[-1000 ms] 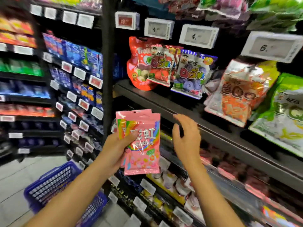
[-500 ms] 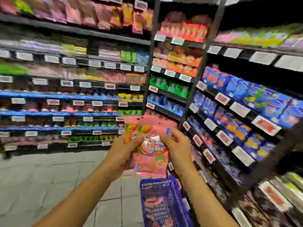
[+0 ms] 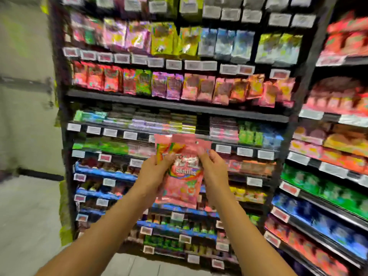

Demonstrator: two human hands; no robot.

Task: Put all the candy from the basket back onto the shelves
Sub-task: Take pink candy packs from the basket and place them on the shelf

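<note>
Hands grip pink candy bags (image 3: 182, 188): left hand (image 3: 153, 174) at nine o'clock, right hand (image 3: 214, 172) at three, before shelves (image 3: 179, 105).

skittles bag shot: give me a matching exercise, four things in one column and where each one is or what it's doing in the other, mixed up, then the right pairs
Things
1. pink Skittles bag
2. left hand
3. right hand
4. yellow-green foil pouches

Place or state
A. on an upper shelf, near the top of the frame
B. grips the bag's left edge
C. held up in front of the shelves, between both hands
D. pinches the bag's right edge

Pairs: 1-C, 2-B, 3-D, 4-A
</note>
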